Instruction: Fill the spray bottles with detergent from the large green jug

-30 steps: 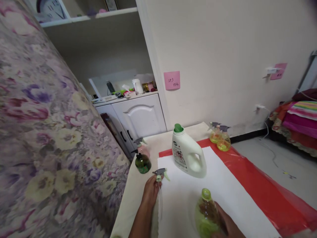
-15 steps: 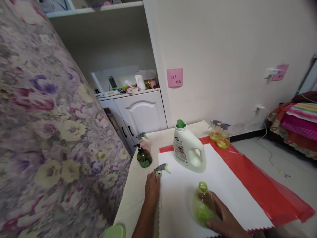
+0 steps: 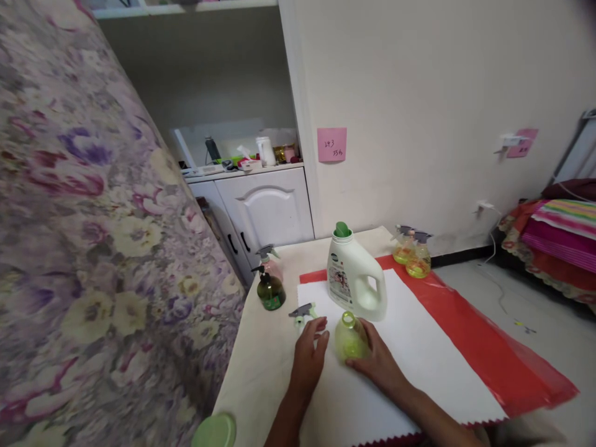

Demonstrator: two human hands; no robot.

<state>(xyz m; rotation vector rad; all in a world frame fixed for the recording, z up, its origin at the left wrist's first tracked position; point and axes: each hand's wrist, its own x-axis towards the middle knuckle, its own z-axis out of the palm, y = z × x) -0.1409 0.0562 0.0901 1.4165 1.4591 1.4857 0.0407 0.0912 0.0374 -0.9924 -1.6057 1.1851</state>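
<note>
My right hand (image 3: 375,354) grips a see-through yellow-green spray bottle (image 3: 350,341) with no top on its neck, over the white sheet (image 3: 410,379). Just left of the bottle, my left hand (image 3: 311,351) is empty, its fingers apart. Beyond its fingertips lies a detached grey and pale green spray head (image 3: 303,311) at the sheet's left edge. A large pale green detergent jug (image 3: 356,279) stands upright behind the bottle, with a darker green spout piece (image 3: 342,230) in its open mouth.
A dark green pump bottle (image 3: 270,292) and a pink spray bottle (image 3: 270,264) stand at the table's left. Several spray bottles with yellow liquid (image 3: 418,264) stand far right by red plastic (image 3: 470,335). A green lid (image 3: 216,431) lies front left. A floral curtain (image 3: 116,248) hangs left.
My left hand has let go of the spray head and moved right, toward the bottle. The right hand has carried the bottle left and farther from me, nearer the jug.
</note>
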